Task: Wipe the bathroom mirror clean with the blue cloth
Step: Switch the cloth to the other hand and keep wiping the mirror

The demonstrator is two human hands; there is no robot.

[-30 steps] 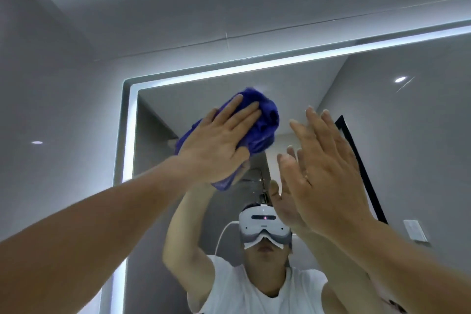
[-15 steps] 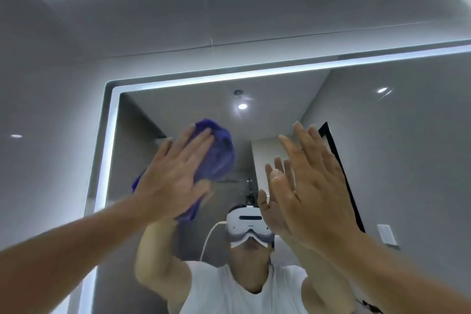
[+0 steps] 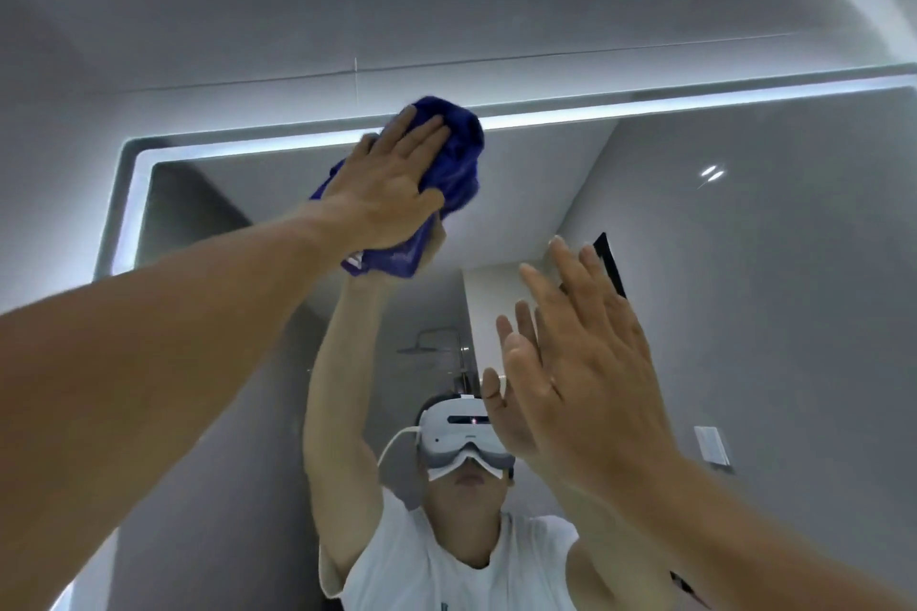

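The bathroom mirror [image 3: 744, 263] fills the wall ahead, edged by a lit white strip. My left hand [image 3: 387, 184] presses the bunched blue cloth [image 3: 459, 164] flat against the glass at the mirror's top edge, fingers straight and spread over it. The cloth's lower corner hangs below my palm. My right hand [image 3: 580, 362] rests flat on the glass lower and to the right, fingers straight, meeting its own reflection. It holds nothing.
The lit strip [image 3: 645, 107] runs along the mirror's top and down its left side [image 3: 126, 223]. Grey wall panels lie above and to the left. The glass reflects a person in a white shirt with a headset, a shower head and a wall switch [image 3: 712, 444].
My left hand has swept the cloth from the mirror's middle left up and right to the top edge. My right hand stays flat on the glass in about the same spot.
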